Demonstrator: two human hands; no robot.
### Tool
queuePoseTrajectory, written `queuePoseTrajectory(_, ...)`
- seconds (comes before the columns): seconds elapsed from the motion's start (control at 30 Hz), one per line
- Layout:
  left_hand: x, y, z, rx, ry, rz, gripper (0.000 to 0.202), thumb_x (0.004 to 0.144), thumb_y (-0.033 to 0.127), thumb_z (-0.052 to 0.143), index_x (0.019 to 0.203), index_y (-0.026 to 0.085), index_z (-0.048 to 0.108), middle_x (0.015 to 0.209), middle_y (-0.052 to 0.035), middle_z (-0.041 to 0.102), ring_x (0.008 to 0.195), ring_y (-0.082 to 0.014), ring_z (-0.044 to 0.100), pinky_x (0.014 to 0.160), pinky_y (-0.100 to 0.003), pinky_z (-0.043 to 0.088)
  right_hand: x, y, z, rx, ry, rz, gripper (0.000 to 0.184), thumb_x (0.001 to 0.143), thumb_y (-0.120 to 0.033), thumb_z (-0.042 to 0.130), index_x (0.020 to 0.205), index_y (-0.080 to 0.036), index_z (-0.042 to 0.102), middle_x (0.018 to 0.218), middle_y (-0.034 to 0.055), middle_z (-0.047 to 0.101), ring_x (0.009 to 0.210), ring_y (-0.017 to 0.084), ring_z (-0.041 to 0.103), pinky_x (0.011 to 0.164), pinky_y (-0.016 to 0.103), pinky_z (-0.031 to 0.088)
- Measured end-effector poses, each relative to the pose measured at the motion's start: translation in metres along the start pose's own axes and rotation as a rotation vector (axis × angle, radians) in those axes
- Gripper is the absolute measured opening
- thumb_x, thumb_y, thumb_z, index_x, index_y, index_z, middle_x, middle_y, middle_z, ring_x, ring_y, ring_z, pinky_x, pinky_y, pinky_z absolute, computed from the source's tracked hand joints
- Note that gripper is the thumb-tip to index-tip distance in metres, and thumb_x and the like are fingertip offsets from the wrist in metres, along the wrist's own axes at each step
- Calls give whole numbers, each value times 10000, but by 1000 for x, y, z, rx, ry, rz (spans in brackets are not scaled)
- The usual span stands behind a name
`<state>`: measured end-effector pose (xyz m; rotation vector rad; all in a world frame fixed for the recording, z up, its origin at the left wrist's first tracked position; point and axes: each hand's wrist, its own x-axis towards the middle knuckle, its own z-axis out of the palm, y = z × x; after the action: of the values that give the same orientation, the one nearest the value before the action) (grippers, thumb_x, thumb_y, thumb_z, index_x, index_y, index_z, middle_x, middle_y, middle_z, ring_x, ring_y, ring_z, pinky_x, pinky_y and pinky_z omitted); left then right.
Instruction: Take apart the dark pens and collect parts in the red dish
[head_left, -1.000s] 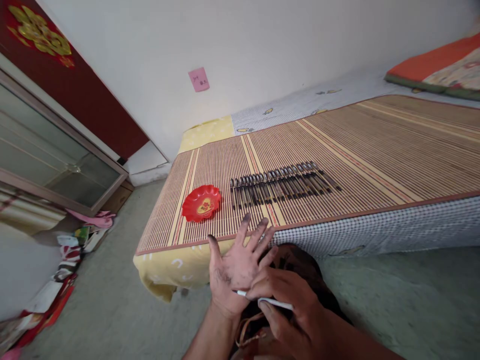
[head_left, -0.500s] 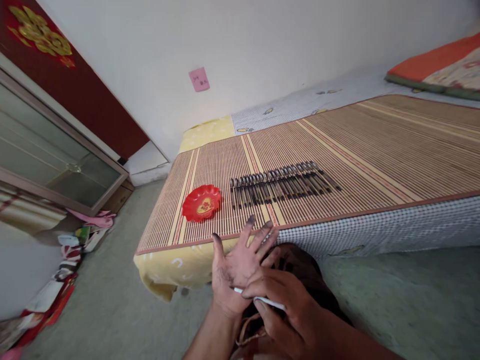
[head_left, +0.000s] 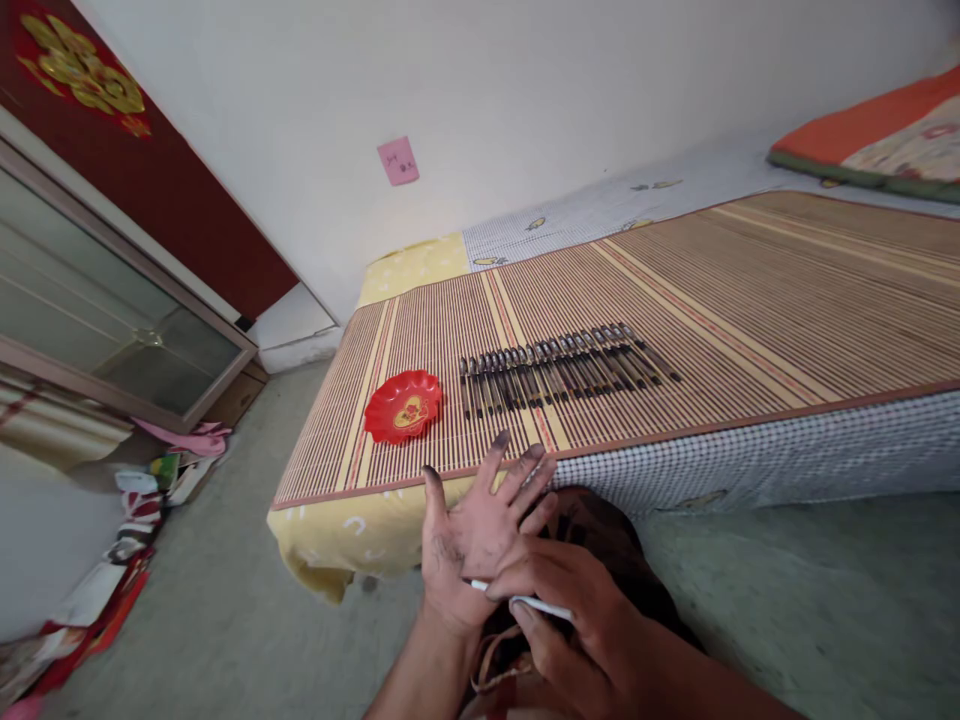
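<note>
My left hand [head_left: 472, 535] is held up palm toward me, fingers spread and smudged dark at the tips. My right hand [head_left: 574, 620] is closed on a thin white pen [head_left: 525, 600], whose tip touches the left palm near the wrist. Both hands hover just in front of the bed's near edge, above a dark brown bag [head_left: 600, 540] on my lap. On the bamboo mat [head_left: 750, 300] beyond them lies a row of several dark pens [head_left: 562, 365], side by side. A red scalloped dish [head_left: 403, 405] sits to the left of that row.
The bed has a yellow sheet [head_left: 337, 540] at its corner and a checked side [head_left: 787, 450]. A folded orange quilt [head_left: 885, 130] lies far right. A glass-fronted cabinet [head_left: 112, 330] and floor clutter [head_left: 120, 540] are at left. A pink note [head_left: 397, 160] is stuck on the wall.
My hands have shifted only slightly; the white pen's tip stays on the left palm. Nothing on the mat has moved.
</note>
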<state>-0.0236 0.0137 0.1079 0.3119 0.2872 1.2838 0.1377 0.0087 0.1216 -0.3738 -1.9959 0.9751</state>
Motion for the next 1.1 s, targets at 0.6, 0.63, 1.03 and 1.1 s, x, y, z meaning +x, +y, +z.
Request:
queuePoseTrajectory(0.6, -1, 0, -2, -7, 15, 3, 935, 904, 824, 231, 1558, 175, 390, 1529, -197, 516, 1536, -345, 283, 1256, -519, 141, 1, 2, 2, -26, -2, 11, 265, 906, -76, 528, 1121, -200, 620, 1029, 53, 746, 1008, 155, 694, 951, 255, 517)
queuePoseTrajectory(0.63, -1, 0, -2, -6, 11, 1, 929, 906, 822, 227, 1552, 177, 400, 1527, -196, 518, 1535, -346, 286, 1256, -521, 138, 0, 2, 2, -33, -6, 13, 265, 902, -78, 532, 1119, -202, 620, 1033, 52, 745, 1012, 156, 692, 952, 258, 515)
queuePoseTrajectory(1.03, -1, -2, 1, -36, -13, 9, 842, 922, 799, 261, 1323, 162, 640, 1455, -189, 591, 1511, -363, 335, 1250, -522, 173, -4, 5, 6, -52, 65, 3, 291, 896, -80, 552, 1147, -216, 613, 1047, 34, 730, 1021, 142, 684, 954, 236, 498)
queuePoseTrajectory(1.1, -2, -2, 1, -26, -9, 8, 851, 920, 803, 256, 1337, 163, 632, 1457, -190, 590, 1515, -360, 327, 1252, -528, 160, -4, 5, 6, -52, 61, -7, 300, 894, -71, 543, 1150, -215, 608, 1041, 35, 732, 1013, 144, 686, 952, 242, 500)
